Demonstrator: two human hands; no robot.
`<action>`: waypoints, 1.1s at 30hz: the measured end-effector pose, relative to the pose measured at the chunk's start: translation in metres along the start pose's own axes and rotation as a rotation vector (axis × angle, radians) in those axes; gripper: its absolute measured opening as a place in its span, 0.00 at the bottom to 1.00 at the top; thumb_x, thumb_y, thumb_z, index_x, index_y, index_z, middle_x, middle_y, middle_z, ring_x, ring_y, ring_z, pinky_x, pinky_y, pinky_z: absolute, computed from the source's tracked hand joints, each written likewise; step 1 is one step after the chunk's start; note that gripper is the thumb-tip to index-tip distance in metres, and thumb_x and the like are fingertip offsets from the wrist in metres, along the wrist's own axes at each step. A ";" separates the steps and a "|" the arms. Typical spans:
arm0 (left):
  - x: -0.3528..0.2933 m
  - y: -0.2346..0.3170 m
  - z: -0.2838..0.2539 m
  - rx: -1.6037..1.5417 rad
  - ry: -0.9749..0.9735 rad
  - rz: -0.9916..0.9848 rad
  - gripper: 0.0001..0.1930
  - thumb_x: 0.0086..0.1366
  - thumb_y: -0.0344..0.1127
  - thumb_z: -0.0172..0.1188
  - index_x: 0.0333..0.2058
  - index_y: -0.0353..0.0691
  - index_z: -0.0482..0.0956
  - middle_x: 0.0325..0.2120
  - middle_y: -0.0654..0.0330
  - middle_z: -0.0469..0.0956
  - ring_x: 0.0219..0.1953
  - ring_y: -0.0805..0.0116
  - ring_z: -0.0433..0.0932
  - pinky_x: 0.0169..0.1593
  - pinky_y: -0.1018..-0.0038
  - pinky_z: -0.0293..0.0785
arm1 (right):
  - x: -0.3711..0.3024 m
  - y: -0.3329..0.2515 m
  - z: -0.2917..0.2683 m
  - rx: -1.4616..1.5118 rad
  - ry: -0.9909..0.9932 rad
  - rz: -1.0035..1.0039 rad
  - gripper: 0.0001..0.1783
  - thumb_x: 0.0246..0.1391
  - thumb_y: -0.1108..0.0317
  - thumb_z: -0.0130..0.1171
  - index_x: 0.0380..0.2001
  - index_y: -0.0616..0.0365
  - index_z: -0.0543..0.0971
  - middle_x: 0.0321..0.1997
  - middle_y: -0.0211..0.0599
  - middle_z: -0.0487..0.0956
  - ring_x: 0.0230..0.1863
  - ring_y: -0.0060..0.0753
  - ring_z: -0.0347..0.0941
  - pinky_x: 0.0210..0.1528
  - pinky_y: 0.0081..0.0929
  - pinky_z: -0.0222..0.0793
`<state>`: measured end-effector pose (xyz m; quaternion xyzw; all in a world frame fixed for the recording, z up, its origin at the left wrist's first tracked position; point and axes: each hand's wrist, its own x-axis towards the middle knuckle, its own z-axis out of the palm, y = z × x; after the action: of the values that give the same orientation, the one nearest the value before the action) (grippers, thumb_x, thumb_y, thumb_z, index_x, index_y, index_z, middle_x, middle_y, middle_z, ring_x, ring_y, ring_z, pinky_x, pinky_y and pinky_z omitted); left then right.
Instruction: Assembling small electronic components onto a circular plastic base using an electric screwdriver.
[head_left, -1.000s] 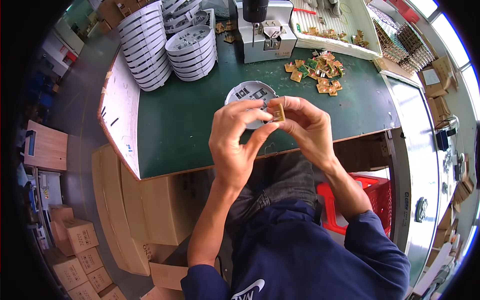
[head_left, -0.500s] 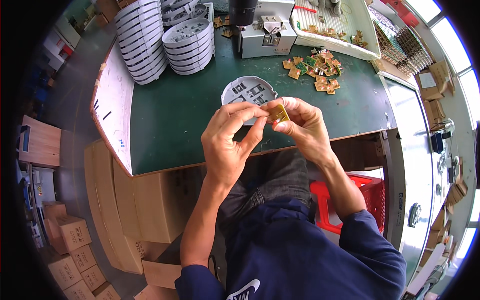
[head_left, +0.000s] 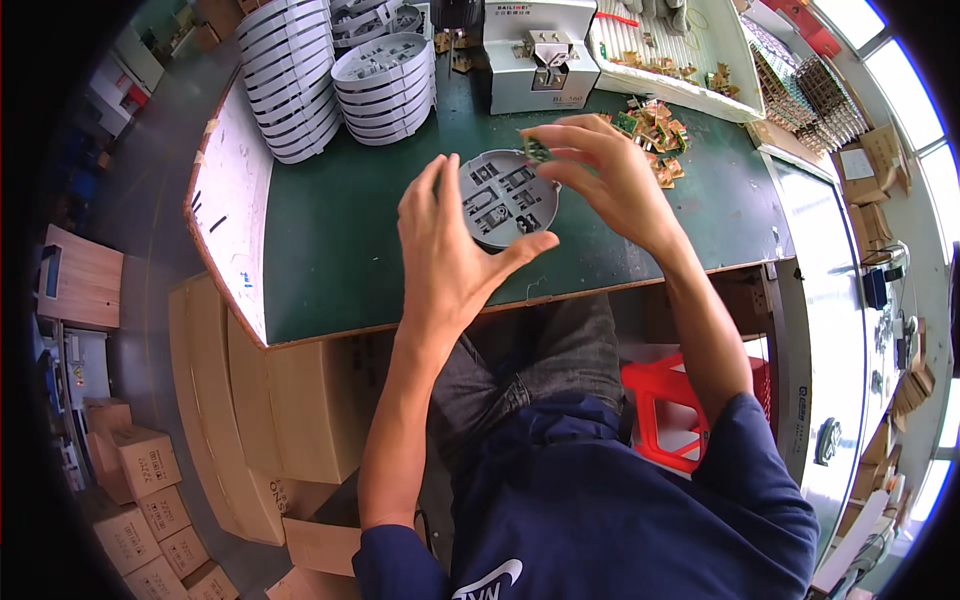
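A round grey plastic housing (head_left: 497, 207) with moulded slots lies face up on the green worktop. My left hand (head_left: 445, 230) is spread along its left and near side, thumb and fingers wide apart, gripping nothing. Over the housing's far right edge, my right hand (head_left: 605, 170) pinches a small green circuit board (head_left: 537, 150) between thumb and fingers. The board is slightly blurred. Just beyond that hand lies a pile of small tan and green circuit boards (head_left: 655, 130), partly covered by it.
Stacked grey housings (head_left: 385, 90) stand at the back left, beside a taller stack (head_left: 288, 85). A grey metal machine (head_left: 540, 75) sits at the back, next to a white tray (head_left: 690, 85) with boards in it. A red plastic stool (head_left: 665, 415) stands below the table.
The hands have drawn apart. My right hand has carried the board away from me, over the housing's far edge; my left hand has let go and opened beside the housing.
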<state>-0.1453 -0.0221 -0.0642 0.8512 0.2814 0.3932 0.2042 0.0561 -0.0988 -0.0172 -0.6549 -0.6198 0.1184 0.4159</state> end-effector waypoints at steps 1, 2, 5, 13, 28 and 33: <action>0.000 0.000 0.005 0.000 0.002 0.002 0.59 0.48 0.70 0.73 0.64 0.24 0.63 0.61 0.36 0.66 0.64 0.39 0.64 0.65 0.48 0.63 | 0.009 0.005 0.004 -0.072 -0.023 -0.060 0.22 0.57 0.72 0.66 0.56 0.53 0.82 0.51 0.41 0.81 0.52 0.37 0.81 0.54 0.33 0.76; -0.001 0.001 0.009 0.051 -0.033 -0.003 0.59 0.48 0.69 0.74 0.64 0.24 0.63 0.60 0.37 0.66 0.63 0.40 0.64 0.65 0.48 0.63 | 0.017 0.008 0.007 -0.156 -0.067 -0.143 0.21 0.57 0.71 0.67 0.55 0.52 0.83 0.52 0.44 0.81 0.51 0.44 0.81 0.53 0.37 0.77; 0.000 -0.001 0.014 0.094 -0.067 -0.035 0.58 0.47 0.64 0.77 0.64 0.24 0.62 0.60 0.39 0.68 0.63 0.42 0.65 0.65 0.49 0.63 | 0.032 0.014 0.021 -0.174 -0.144 -0.222 0.21 0.56 0.70 0.67 0.54 0.52 0.83 0.51 0.44 0.82 0.51 0.47 0.80 0.53 0.38 0.77; 0.004 -0.006 0.003 -0.096 -0.133 -0.046 0.54 0.45 0.51 0.83 0.65 0.31 0.64 0.57 0.45 0.74 0.59 0.46 0.69 0.64 0.54 0.65 | 0.035 0.017 0.028 -0.228 -0.234 -0.249 0.21 0.55 0.71 0.67 0.54 0.53 0.83 0.49 0.43 0.83 0.49 0.48 0.81 0.50 0.39 0.78; 0.004 -0.014 -0.001 0.106 -0.135 0.120 0.48 0.52 0.64 0.74 0.58 0.28 0.72 0.63 0.41 0.69 0.61 0.45 0.68 0.65 0.53 0.65 | 0.021 0.022 0.018 -0.342 -0.190 -0.432 0.17 0.60 0.69 0.64 0.52 0.58 0.83 0.54 0.45 0.83 0.51 0.51 0.81 0.53 0.39 0.79; 0.002 -0.015 0.005 0.179 -0.114 0.124 0.48 0.52 0.69 0.71 0.56 0.30 0.73 0.62 0.42 0.69 0.59 0.46 0.69 0.63 0.53 0.64 | 0.072 -0.014 -0.029 0.077 0.135 -0.139 0.19 0.70 0.65 0.56 0.58 0.63 0.78 0.55 0.37 0.82 0.55 0.28 0.79 0.60 0.31 0.73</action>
<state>-0.1446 -0.0102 -0.0748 0.9028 0.2500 0.3295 0.1183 0.0800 -0.0461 0.0364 -0.6002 -0.6294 0.0686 0.4888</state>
